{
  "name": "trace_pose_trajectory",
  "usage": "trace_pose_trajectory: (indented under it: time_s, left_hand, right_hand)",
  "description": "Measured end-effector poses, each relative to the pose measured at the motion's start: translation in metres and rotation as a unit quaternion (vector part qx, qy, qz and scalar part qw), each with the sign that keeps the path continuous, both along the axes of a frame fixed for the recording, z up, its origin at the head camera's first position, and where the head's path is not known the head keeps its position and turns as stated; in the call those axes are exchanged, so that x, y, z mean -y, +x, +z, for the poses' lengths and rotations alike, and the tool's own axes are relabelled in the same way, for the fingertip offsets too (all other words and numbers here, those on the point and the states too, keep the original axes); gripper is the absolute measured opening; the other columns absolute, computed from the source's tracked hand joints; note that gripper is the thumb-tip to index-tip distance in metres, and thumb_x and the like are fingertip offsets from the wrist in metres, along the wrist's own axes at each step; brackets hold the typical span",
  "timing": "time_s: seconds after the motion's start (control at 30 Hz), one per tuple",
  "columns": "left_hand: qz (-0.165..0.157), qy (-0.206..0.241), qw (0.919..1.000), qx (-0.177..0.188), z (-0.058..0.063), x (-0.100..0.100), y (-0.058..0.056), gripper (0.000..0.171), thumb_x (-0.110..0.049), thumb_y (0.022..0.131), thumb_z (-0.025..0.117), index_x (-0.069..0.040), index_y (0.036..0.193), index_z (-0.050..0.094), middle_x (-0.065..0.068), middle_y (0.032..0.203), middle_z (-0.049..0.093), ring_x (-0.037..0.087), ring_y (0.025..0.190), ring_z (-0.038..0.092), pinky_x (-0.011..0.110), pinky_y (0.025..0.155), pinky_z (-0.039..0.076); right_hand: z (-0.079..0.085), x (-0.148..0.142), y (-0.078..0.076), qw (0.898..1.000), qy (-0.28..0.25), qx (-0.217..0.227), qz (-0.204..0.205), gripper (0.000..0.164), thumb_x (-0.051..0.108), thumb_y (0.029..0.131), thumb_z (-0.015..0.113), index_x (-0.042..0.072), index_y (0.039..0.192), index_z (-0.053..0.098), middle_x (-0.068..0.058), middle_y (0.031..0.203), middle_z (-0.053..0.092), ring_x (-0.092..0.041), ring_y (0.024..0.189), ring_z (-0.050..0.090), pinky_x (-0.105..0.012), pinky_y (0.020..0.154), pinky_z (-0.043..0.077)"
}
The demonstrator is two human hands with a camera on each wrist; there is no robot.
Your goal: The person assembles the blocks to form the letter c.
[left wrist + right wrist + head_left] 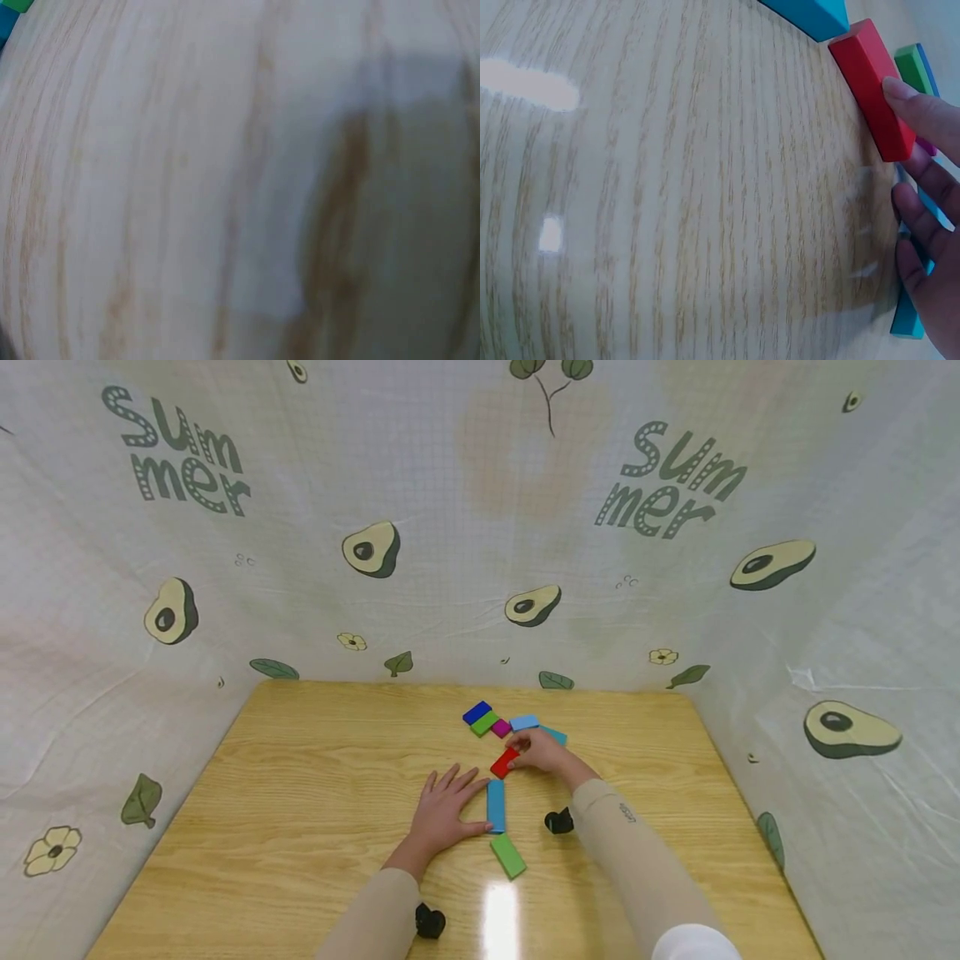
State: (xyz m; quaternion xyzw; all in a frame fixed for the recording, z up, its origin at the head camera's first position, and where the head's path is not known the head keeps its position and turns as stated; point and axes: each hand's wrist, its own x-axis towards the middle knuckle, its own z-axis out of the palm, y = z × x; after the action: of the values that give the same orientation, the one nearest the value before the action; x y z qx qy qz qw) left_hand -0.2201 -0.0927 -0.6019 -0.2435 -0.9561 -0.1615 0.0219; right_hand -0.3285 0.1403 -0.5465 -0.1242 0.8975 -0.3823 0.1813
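Observation:
My right hand [537, 750] pinches a red block [504, 763] between thumb and fingers; in the right wrist view the thumb [901, 91] lies on the side of the red block [871, 90]. One end of it is close to a blue block [496, 806]. On the table my left hand [444, 810] lies with fingers spread, its index fingertip and thumb tip at the left side of that blue block. A green block [508, 856] lies slantwise just below the blue one.
Farther back lie a dark blue block [477, 712], a green block [484, 723], a magenta block [501, 727], a light blue block [524, 722] and a teal block [553, 735]. A patterned cloth [450, 610] surrounds the wooden table [300, 827].

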Motion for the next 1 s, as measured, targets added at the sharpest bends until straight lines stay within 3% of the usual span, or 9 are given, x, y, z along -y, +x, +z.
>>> trace_pose_trajectory:
  time_s: [0.33,0.6,1.0]
  left_hand:
    - [-0.006,0.012,0.9999,-0.007,-0.0026,0.0004,0.0003,0.084,-0.08,0.081,0.048,-0.031,0.149,0.042,-0.001,0.154,0.037,0.032,0.144,0.022,0.062,0.112,0.011]
    - [0.0,0.006,1.0,0.008,-0.0026,-0.001,0.0019,0.085,-0.082,0.081,0.043,-0.034,0.151,0.038,-0.004,0.155,0.034,0.029,0.146,0.018,0.06,0.113,0.007]
    - [0.0,0.011,0.9999,-0.003,-0.0002,-0.0007,0.0018,0.083,-0.079,0.082,0.049,-0.033,0.15,0.04,-0.002,0.155,0.036,0.031,0.145,0.02,0.062,0.113,0.01]
  right_hand:
    - [-0.0039,-0.0034,0.0005,1.0,-0.011,0.0,0.006,0.034,0.008,0.08,0.081,0.004,0.111,0.07,-0.002,0.101,0.065,-0.018,0.09,0.056,-0.033,0.083,0.049]
    - [-0.0055,-0.0047,0.0029,1.0,-0.021,-0.005,0.004,0.033,0.008,0.08,0.081,0.003,0.11,0.07,-0.002,0.097,0.063,-0.018,0.088,0.054,-0.031,0.08,0.048]
    - [-0.0074,-0.0051,0.0033,0.999,-0.046,0.006,0.003,0.032,0.005,0.08,0.081,0.001,0.109,0.069,-0.003,0.097,0.064,-0.017,0.086,0.054,-0.027,0.075,0.048]
